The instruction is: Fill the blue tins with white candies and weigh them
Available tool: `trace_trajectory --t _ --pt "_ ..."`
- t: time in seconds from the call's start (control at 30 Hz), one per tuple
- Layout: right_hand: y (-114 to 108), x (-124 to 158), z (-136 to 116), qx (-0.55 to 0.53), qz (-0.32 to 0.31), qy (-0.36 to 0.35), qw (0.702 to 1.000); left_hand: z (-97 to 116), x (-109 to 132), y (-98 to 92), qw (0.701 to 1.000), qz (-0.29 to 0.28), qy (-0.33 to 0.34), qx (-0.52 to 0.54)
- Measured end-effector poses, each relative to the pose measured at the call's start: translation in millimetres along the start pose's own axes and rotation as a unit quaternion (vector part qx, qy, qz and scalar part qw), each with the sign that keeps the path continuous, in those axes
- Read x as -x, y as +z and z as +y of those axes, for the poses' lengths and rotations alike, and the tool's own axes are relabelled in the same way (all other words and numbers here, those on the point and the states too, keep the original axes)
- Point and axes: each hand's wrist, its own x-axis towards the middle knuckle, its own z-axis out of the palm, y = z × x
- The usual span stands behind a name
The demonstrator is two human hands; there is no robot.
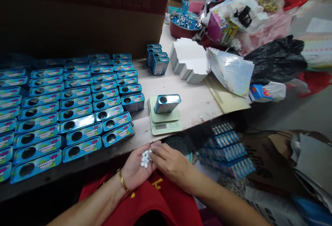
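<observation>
My left hand [136, 170], with a gold bracelet at the wrist, is turned palm up and cupped around a small heap of white candies [145, 158]. Over its fingers lies my right hand [172, 165], fingers bent together against the heap's edge; whether a candy is between its fingertips is hidden. Just beyond both hands, a pale green digital scale [164, 126] sits at the table edge. On its plate a blue tin [168, 104] with a round hole in its top stands upright.
Rows of blue tins [81, 147] fill the table's left side, before a large cardboard box [85, 15]. Several more tins [159, 63] stand near white cartons [190, 58]. Behind are a red bowl of small blue pieces [184, 31] and plastic bags [275, 60]. Stacked packs [228, 146] lie below, right.
</observation>
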Motion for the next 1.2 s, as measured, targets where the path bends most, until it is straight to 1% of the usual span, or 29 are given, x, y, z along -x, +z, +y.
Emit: trace_trajectory --t 0.13,0.27,0.37,0.47,0.53,0.6,0.7,0.73,0.8,0.87,0.93,1.0,1.1,1.2 --pt "-2 4 5 -0.002 0.017 -0.007 1.000 -4 0 3.4 1.000 -0.013 -0.011 0.001" --pt "2 2 -1 0.020 0.021 -0.034 0.999 -6 0 3.4 0.999 -0.007 -0.044 0.009" --pt "2 0 -5 0.008 0.018 -0.021 1.000 -7 -1 3.1 0.999 -0.012 -0.044 0.019" --pt "-5 -2 1 -0.026 0.010 -0.010 1.000 -8 0 4.6 0.999 0.001 -0.034 -0.008" --pt "-16 -5 10 -0.059 0.038 -0.007 0.998 -7 0 5.8 0.999 0.023 -0.018 -0.037" --pt "-34 -11 22 -0.068 0.102 0.003 0.992 -7 1 6.8 0.997 0.050 -0.005 -0.060" --pt "-65 -30 43 -0.034 0.198 0.043 0.979 -7 2 7.8 0.994 0.084 -0.004 -0.075" --pt "-74 -37 50 -0.019 0.214 0.060 0.975 -7 3 8.0 0.993 0.091 -0.004 -0.075" --pt "-87 -52 62 0.007 0.223 0.086 0.971 -7 5 8.2 0.993 0.096 0.002 -0.072" --pt "-90 -65 72 0.035 0.210 0.103 0.972 -6 6 8.2 0.993 0.098 0.007 -0.069" --pt "-87 -73 80 0.056 0.191 0.113 0.973 -6 7 7.7 0.992 0.100 0.012 -0.069" --pt "-82 -76 85 0.065 0.186 0.113 0.974 -5 8 6.9 0.992 0.102 0.015 -0.069" --pt "-81 -71 86 0.066 0.214 0.107 0.969 -4 7 5.2 0.992 0.098 0.012 -0.073" --pt "-89 -57 79 0.057 0.251 0.112 0.960 -4 8 3.8 0.993 0.091 0.009 -0.078"
